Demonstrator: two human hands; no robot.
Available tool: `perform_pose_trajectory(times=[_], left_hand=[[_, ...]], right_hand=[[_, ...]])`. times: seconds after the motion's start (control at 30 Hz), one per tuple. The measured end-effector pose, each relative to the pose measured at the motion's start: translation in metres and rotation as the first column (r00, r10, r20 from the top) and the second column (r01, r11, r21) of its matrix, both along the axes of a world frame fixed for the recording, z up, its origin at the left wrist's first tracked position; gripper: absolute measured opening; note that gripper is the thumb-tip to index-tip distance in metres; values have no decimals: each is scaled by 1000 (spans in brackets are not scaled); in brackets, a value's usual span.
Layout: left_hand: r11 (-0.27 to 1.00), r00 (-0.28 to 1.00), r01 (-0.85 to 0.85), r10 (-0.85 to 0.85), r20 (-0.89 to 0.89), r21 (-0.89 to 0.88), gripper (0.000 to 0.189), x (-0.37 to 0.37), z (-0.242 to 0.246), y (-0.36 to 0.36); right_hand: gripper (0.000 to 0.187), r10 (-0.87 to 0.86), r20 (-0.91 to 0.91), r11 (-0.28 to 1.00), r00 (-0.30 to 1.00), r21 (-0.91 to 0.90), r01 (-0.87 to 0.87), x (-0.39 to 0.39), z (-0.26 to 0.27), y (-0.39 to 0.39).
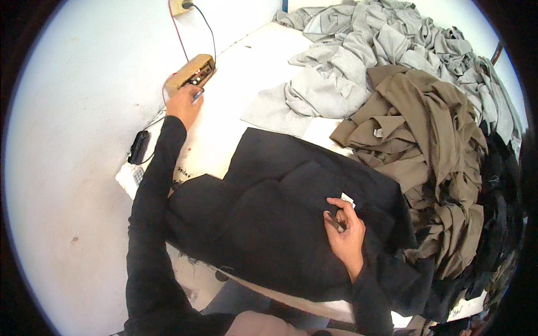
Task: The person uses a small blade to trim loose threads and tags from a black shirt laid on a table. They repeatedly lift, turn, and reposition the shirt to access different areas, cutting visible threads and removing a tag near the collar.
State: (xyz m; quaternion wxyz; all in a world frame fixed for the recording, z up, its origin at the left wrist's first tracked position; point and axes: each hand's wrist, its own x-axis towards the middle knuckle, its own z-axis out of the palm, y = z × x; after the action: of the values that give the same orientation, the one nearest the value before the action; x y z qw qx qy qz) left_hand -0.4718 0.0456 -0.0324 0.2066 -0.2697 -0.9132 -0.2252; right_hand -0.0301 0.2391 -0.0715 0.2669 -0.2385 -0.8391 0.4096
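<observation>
My left hand (185, 106) reaches to the near end of a yellowish box with switches (180, 77); a small dark blue item shows at its fingers, and whether they grip it I cannot tell. A black fabric piece (269, 210) lies spread over the table before me. Over its right part is my right hand (345, 231), fingers curled around a small dark metal tool (336, 224), its kind unclear. Just beyond the fingertips, a small white label (347, 200) rests on the black cloth.
Brown garments (437, 126) are heaped at the right, with light grey fabric (336, 80) piled behind. More black cloth (498, 180) lies at the far right. A black device (138, 147) sits on the table's left edge. Wires run from the box to a wall socket (180, 6).
</observation>
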Motion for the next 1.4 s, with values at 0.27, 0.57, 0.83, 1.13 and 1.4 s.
perform_pose_trajectory(times=[0.27, 0.57, 0.83, 1.13, 1.4], left_hand=[[702, 660, 680, -712, 241, 213, 36, 264, -4, -9], [737, 746, 664, -643, 173, -126, 72, 343, -62, -48], [649, 654, 753, -721, 231, -110, 70, 337, -55, -72], [731, 718, 682, -660, 221, -32, 48, 374, -46, -77], [690, 673, 701, -723, 156, 177, 48, 438, -37, -75]], right_hand=[[30, -31, -60, 1000, 998, -3, 31, 1, -4, 0], [33, -209, 300, 889, 931, 454, 54, 109, 12, -41], [46, -278, 160, 920, 947, 327, 214, 161, -9, -83], [42, -261, 35, 965, 965, 44, 260, 169, 1, -93], [44, -256, 29, 966, 966, 46, 254, 166, 4, -96]])
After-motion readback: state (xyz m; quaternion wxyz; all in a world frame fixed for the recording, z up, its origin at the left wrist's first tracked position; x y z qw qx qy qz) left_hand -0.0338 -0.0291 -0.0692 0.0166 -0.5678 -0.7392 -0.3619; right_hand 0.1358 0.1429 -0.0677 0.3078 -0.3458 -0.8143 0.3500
